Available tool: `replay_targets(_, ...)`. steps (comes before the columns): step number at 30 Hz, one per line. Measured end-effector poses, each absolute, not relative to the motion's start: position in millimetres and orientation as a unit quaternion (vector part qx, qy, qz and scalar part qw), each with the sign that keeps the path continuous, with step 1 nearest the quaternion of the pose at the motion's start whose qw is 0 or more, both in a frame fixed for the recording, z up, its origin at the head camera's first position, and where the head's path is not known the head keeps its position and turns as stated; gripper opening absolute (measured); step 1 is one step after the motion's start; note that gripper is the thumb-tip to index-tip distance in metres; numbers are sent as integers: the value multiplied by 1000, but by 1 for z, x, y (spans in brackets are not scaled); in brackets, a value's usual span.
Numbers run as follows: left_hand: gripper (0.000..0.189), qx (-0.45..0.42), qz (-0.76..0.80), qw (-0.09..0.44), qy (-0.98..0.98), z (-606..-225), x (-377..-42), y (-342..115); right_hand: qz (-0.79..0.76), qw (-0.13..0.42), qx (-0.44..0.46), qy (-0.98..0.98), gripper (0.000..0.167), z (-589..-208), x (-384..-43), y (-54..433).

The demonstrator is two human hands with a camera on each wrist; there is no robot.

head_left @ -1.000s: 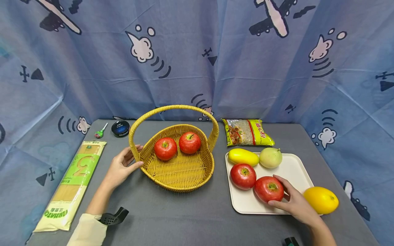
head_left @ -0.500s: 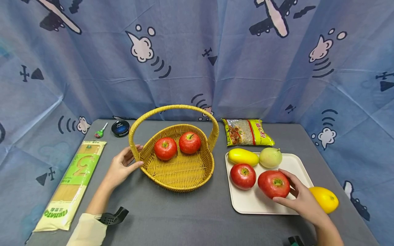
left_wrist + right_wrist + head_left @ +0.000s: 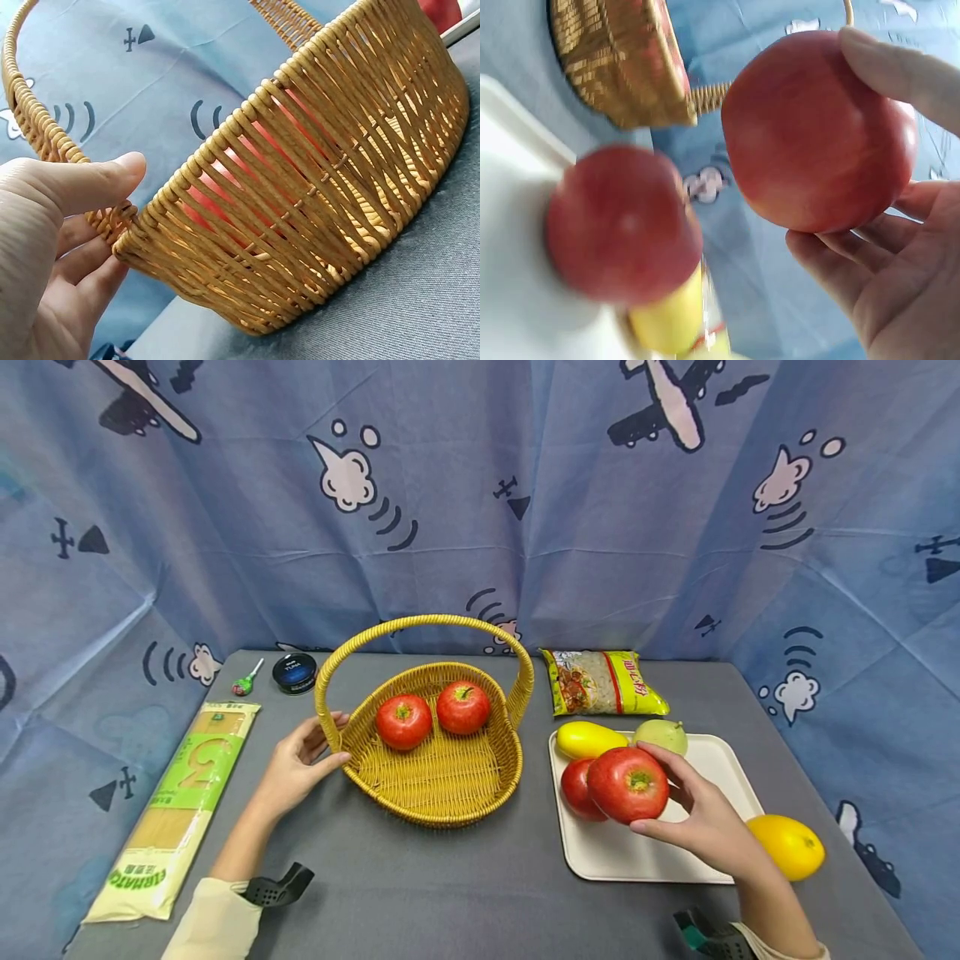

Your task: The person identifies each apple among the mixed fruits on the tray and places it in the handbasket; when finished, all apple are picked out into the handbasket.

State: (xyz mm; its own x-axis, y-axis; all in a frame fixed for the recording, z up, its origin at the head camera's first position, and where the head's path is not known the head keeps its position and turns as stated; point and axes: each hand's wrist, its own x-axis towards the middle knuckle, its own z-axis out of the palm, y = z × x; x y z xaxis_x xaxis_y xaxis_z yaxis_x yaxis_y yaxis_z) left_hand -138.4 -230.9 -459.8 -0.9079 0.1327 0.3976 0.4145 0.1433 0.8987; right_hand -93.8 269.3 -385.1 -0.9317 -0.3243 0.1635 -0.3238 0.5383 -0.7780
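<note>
Head view: the left hand [image 3: 300, 766] holds the foot of the arched handle of a golden-brown wicker basket [image 3: 435, 785], thumb and fingers on opposite sides; the hold looks light, apparently meant to steady the basket, which stands upright on the grey-covered table [image 3: 480, 910]. Two round red apples, a left one [image 3: 403, 722] and a right one [image 3: 463, 707], lie side by side toward its back, leaving the front floor bare. The right hand [image 3: 708, 821] holds a large glossy red apple [image 3: 627, 787] over the white rectangular tray [image 3: 630, 862], fingers spread to the fruit's width. On the tray lie another red apple [image 3: 577, 791], partly hidden by the held one, a smooth yellow oblong fruit [image 3: 588, 740] and a pale green round fruit [image 3: 663, 737]. Left wrist view: the thumb extends across the handle's foot, other fingers behind it; red shows through the weave. Right wrist view: the held apple is raised, apart from the blurred apple on the tray. Thumb on one side and fingertips opposite grip it, a spacing judged suited to so broad and smooth a body; the palm appears clear of the skin.
</note>
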Motion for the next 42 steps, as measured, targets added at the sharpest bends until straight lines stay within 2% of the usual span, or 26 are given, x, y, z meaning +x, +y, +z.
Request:
replay_targets(7,52,-182,-627,107,-750,-459,-140,-231,-470,20,-243,848,86,-380,-109,235)
replay_targets(19,54,-183,-624,105,-752,-459,-142,-231,-511,108,-273,808,85,-389,-127,168)
replay_targets(24,53,-184,-626,105,-750,-459,-142,-230,-518,110,-283,800,84,-395,-136,139)
replay_targets(31,53,-185,-628,110,-748,-459,-140,-230,-472,85,-305,822,84,-408,-149,99)
replay_targets(38,52,-184,-630,110,-746,-459,-139,-230,-426,104,-320,840,84,-419,-165,69)
replay_targets(42,53,-182,-629,110,-748,-460,-138,-230,-404,133,-333,841,82,-421,-171,59)
